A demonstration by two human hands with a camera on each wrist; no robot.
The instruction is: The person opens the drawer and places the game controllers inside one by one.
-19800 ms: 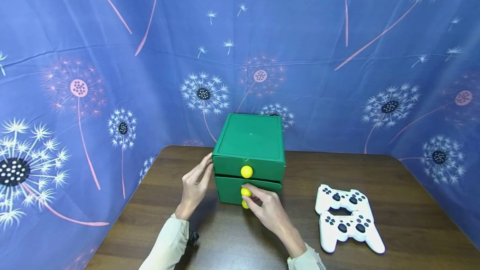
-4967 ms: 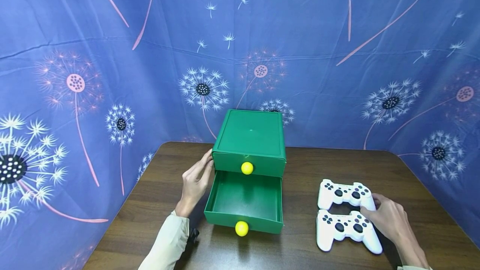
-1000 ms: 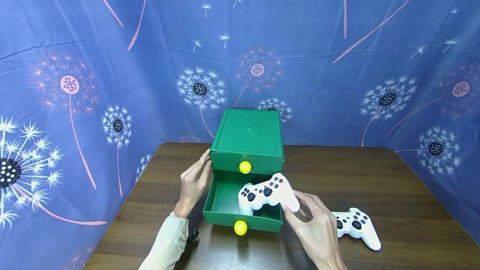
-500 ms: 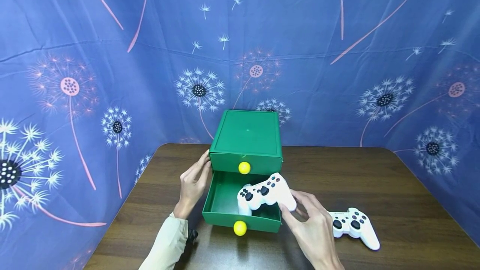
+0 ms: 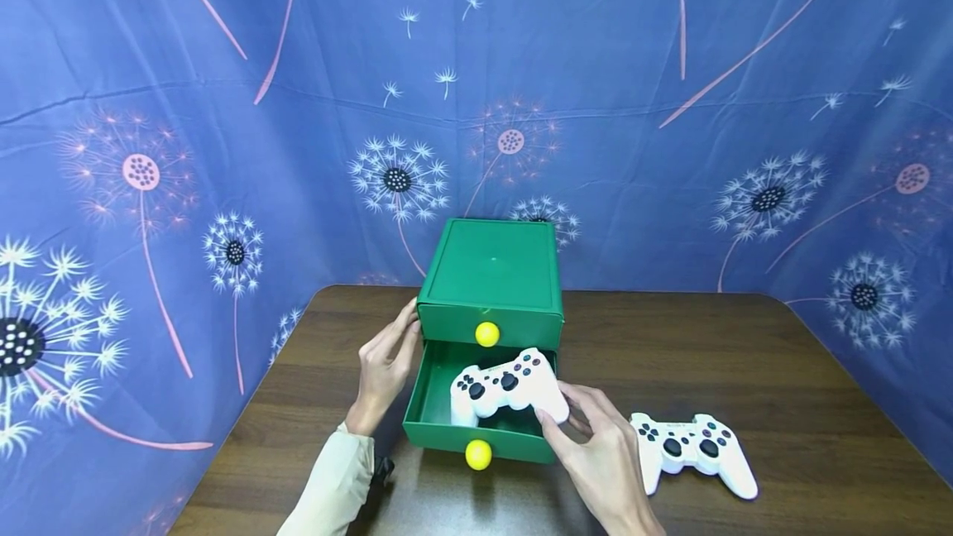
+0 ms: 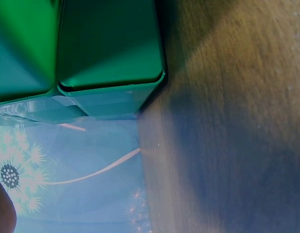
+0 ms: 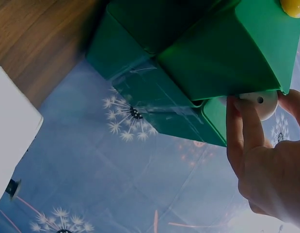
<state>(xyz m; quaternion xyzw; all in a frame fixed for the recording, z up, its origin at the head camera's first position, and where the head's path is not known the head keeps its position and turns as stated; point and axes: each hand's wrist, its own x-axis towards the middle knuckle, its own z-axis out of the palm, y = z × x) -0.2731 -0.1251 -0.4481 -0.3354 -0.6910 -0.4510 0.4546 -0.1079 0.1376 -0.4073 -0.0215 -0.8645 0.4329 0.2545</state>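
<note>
Dandelion-print backdrop, wooden bench point(image 5: 744, 370). No legible writing. Your right hand point(image 5: 599, 453) fingers clamp a white gamepad point(image 5: 506, 389) with dark buttons; your left hand point(image 5: 383, 370) fingers lie straight against the green drawer box point(image 5: 487, 271).

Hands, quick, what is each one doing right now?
Left hand: open, straight fingers resting against the side of the green drawer box.
Right hand: holding the white game controller over the open bottom drawer.

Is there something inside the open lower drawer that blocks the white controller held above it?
Nothing visible blocks it. The right hand holds the controller over the open lower drawer, and the part of the drawer floor that shows is bare.
</note>
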